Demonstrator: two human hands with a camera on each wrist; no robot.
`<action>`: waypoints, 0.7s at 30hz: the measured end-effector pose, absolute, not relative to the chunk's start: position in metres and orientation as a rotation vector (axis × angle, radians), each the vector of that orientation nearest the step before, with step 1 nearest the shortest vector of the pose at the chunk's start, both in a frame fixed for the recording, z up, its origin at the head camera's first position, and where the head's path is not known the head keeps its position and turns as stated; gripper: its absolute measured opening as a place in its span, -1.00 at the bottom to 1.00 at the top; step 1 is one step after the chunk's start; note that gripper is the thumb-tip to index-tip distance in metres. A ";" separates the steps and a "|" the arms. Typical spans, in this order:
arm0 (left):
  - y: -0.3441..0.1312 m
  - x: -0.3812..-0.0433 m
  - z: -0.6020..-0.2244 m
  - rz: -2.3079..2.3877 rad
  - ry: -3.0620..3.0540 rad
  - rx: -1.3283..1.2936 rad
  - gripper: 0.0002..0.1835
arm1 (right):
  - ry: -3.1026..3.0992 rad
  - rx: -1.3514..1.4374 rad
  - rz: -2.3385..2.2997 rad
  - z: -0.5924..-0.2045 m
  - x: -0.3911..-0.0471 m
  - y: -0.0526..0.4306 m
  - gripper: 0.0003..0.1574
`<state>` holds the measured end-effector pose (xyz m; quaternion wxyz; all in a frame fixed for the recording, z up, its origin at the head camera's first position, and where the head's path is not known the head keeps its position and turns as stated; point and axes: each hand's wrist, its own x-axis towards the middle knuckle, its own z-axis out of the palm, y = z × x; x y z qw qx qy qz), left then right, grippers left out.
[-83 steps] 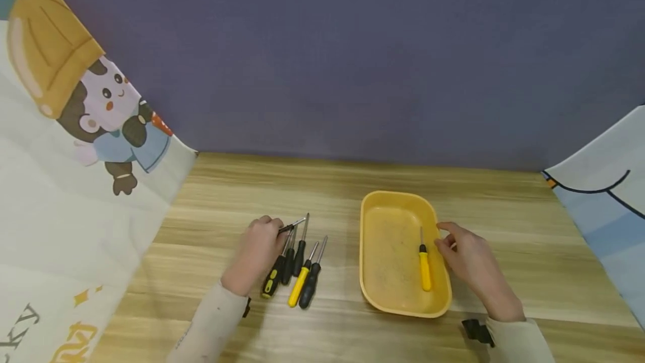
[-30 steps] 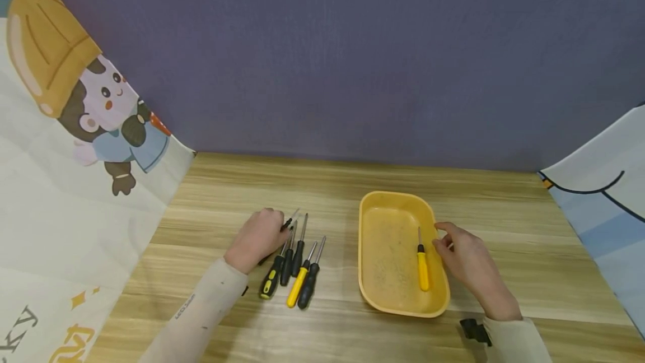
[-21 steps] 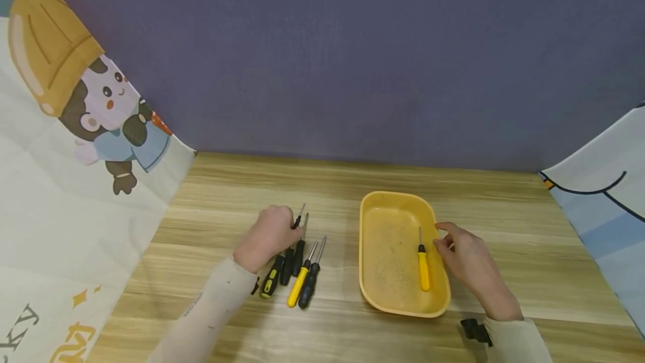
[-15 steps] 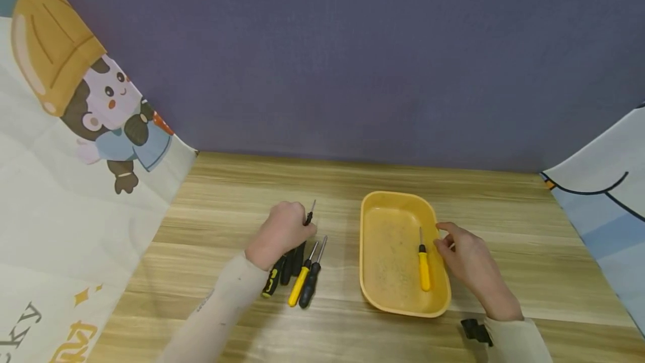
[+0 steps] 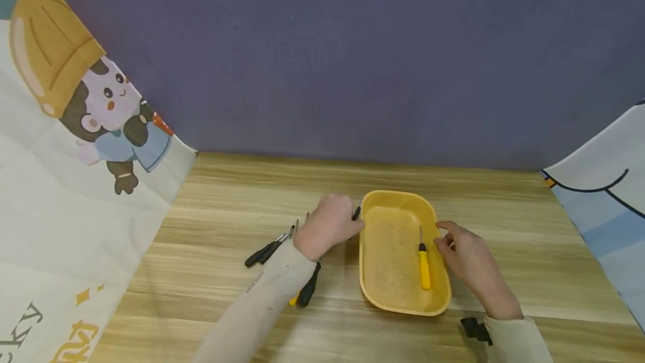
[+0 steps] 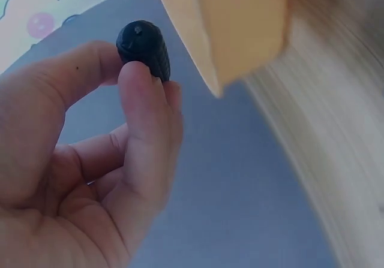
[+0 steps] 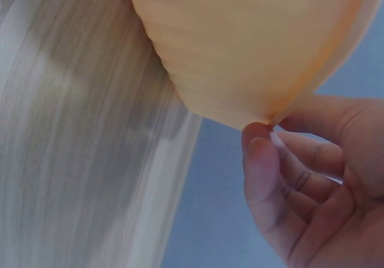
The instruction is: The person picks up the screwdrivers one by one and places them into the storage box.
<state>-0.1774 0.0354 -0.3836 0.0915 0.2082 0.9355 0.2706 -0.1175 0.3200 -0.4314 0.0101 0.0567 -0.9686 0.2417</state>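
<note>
My left hand [image 5: 330, 226] pinches a black-handled screwdriver [image 5: 357, 213] between thumb and fingers, just at the left rim of the yellow tray [image 5: 388, 262]. In the left wrist view the butt of its handle [image 6: 141, 39] points toward the camera. On the tray's other side, my right hand [image 5: 471, 262] holds the right rim; the right wrist view has thumb and finger [image 7: 261, 166] pinching that edge. Inside the tray lies a yellow-handled screwdriver [image 5: 425, 270], tip pointing away from me.
Several screwdrivers lie on the wooden table left of the tray, partly under my left forearm: black-handled ones [image 5: 258, 256], another black one [image 5: 309, 287], and a yellow handle mostly hidden [image 5: 294, 300]. A dark blue panel [image 5: 353, 71] rises behind the table.
My left hand has carried the black-handled screwdriver rightward from the group of tools to the tray's left rim. My right hand and the tray have stayed in place.
</note>
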 end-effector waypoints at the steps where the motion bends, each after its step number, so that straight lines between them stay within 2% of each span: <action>1: 0.040 -0.178 -0.383 0.791 2.774 0.634 -0.49 | -3.022 0.178 0.753 -0.432 -0.118 0.320 -0.52; 10: 0.086 -0.178 -0.383 0.762 2.638 0.676 -0.46 | -3.013 0.191 0.746 -0.432 -0.119 0.322 -0.53; 21: 0.139 -0.182 -0.395 0.544 2.644 0.726 -0.54 | -3.016 0.197 0.750 -0.431 -0.120 0.321 -0.54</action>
